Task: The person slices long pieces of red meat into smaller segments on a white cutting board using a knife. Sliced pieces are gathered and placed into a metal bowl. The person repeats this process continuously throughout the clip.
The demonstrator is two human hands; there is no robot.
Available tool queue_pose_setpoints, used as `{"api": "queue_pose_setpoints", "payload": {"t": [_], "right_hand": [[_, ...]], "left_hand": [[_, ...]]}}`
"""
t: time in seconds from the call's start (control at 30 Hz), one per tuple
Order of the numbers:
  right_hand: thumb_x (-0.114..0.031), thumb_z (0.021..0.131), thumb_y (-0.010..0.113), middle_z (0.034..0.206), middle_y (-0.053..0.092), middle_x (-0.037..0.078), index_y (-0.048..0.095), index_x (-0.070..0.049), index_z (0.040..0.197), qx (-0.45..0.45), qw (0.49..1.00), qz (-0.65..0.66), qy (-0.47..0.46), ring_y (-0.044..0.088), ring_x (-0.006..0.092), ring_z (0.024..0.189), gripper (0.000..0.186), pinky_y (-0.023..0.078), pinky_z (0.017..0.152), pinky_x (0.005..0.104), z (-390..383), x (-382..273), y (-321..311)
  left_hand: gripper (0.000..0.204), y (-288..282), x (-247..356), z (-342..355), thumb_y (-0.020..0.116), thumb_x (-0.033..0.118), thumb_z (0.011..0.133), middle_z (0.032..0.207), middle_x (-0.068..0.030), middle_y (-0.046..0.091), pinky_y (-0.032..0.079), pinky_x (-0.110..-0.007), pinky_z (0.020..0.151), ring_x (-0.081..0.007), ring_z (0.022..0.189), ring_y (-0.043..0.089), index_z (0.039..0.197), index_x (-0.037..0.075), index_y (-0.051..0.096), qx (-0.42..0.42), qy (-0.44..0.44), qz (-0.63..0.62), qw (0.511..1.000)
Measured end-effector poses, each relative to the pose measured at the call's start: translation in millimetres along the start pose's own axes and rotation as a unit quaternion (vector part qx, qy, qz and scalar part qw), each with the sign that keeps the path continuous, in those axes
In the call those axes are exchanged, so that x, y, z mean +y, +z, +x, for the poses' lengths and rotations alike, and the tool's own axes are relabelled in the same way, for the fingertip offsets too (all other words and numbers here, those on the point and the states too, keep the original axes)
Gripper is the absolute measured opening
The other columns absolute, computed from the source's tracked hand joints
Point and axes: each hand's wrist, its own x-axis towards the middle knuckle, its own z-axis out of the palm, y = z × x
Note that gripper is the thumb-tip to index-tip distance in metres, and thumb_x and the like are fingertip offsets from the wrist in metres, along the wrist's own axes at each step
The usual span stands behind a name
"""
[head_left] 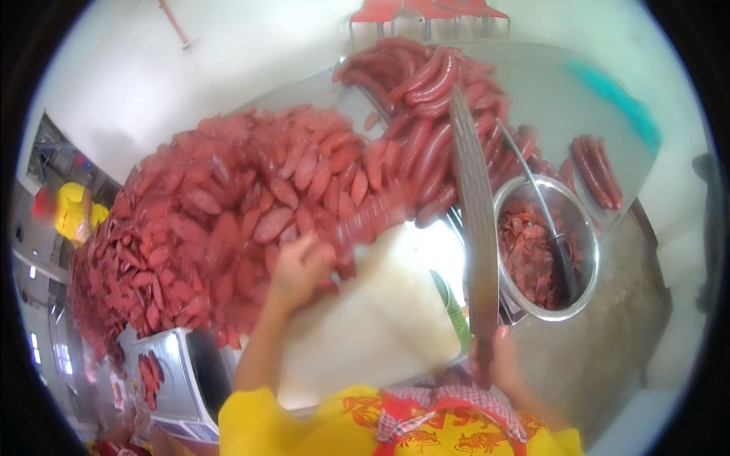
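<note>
My left hand (301, 266) curls against the slices (372, 217), its hold unclear; my right hand (503, 365) grips the knife (476, 205).

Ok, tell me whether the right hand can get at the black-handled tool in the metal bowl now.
Probably not: the right hand is holding the large knife. Otherwise the way looks free; nothing seems to cover the black-handled tool in the metal bowl.
</note>
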Motion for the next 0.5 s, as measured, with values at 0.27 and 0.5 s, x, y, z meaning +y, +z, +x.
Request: {"api": "queue_pose_setpoints", "payload": {"t": [0.27, 0.5], "right_hand": [[-0.063, 0.098, 0.023, 0.055, 0.052, 0.004, 0.057, -0.002, 0.074, -0.068, 0.995, -0.072, 0.030, 0.049, 0.0124, 0.046, 0.074, 0.040, 0.045, 0.0264, -12.6, 16.3, -17.0], [-0.045, 0.098, 0.048, 0.056, 0.053, 0.000, 0.062, -0.002, 0.086, -0.163, 0.978, -0.106, 0.079, 0.048, 0.0075, 0.048, 0.047, 0.037, 0.045, 0.0229, -14.8, 26.5, -44.4]], "left_hand": [[0.052, -3.2, -56.8, -203.4, 0.077, 0.039, 0.079, 0.103, -0.0193, 0.062, 0.047, -0.036, 0.087, -0.0324, 0.095, 0.061, 0.115, 0.005, 0.063, -0.128, -0.112, 0.322, 0.931], [0.071, 106.1, -55.8, -215.3, 0.073, 0.036, 0.076, 0.122, -0.0205, 0.052, 0.032, -0.048, 0.103, -0.0389, 0.117, 0.048, 0.134, 0.005, 0.047, 0.085, 0.057, 0.496, 0.863]]}}
